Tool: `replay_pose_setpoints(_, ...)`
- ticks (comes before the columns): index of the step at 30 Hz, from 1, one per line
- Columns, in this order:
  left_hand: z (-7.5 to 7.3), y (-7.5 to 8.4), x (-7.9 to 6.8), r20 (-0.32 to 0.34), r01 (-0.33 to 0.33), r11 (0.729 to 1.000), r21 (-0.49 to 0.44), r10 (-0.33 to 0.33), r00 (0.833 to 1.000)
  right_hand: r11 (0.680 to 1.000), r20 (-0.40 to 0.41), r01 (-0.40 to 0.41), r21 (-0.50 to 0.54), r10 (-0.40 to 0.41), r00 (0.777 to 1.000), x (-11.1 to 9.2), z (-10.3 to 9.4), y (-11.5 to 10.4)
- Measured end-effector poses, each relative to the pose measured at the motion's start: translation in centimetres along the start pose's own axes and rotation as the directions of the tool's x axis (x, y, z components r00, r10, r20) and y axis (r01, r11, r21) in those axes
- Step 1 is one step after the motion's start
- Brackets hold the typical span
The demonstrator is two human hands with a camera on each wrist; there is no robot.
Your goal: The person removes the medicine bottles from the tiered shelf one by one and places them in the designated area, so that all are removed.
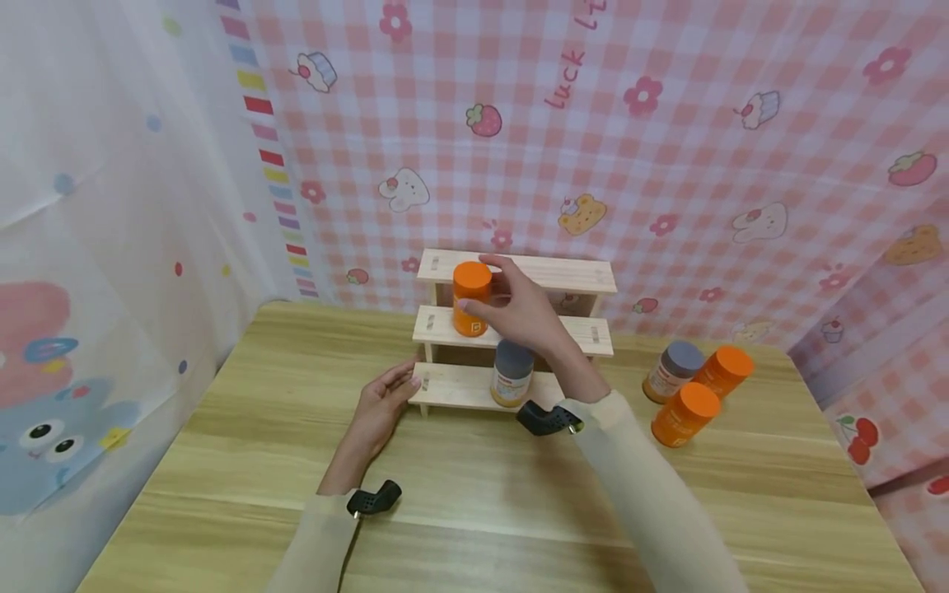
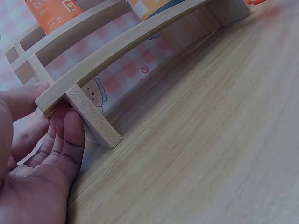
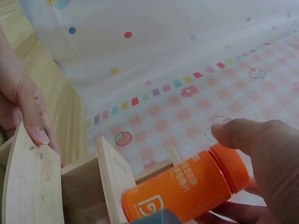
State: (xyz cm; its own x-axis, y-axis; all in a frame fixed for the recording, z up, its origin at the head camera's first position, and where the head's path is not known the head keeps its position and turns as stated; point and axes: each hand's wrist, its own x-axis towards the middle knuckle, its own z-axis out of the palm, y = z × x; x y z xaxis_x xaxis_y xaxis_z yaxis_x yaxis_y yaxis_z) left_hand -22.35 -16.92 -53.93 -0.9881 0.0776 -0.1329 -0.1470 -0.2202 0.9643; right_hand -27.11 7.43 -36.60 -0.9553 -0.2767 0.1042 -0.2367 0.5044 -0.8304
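Note:
My right hand grips an orange bottle with an orange cap, at the left part of the middle step of a light wooden three-step rack. Its thumb crosses the bottle's front, and other fingers are behind it. In the right wrist view the bottle shows white print. My left hand holds the left end of the lowest step. Seen from the left wrist, the thumb lies at the top edge and curled fingers are under the board, beside the leg. A grey-lidded jar stands on the lowest step.
On the right of the wood-grain table stand another grey-lidded jar and two orange bottles, one in front and one behind. A pink checked cloth hangs close behind the rack. A white patterned cloth hangs at the left.

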Motion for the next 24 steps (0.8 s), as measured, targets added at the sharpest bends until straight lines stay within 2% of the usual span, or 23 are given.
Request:
replay_pose_setpoints(4,0.1,-0.1,0.1,0.004,0.0,1.0,0.002,0.0,1.0,1.0,0.001,-0.01,-0.025,0.01,1.0,0.6,0.4,0.0)
replay_pose_setpoints(11,-0.1,-0.4,0.4,0.008,-0.016,1.0,-0.011,0.016,1.0,1.0,-0.04,-0.022,-0.006,0.022,0.999,0.9,0.5,-0.1)
replay_pose_setpoints(20,0.0,-0.4,0.3,0.003,-0.022,1.0,-0.006,0.022,1.0,0.997,-0.114,-0.016,0.075,0.025,0.993,-0.4,-0.9,-1.1)
replay_pose_setpoints(24,-0.1,-0.4,0.3,-0.002,-0.029,1.0,0.012,0.029,1.0,0.993,-0.158,0.029,0.115,-0.01,0.987,-1.2,-1.9,-1.6)
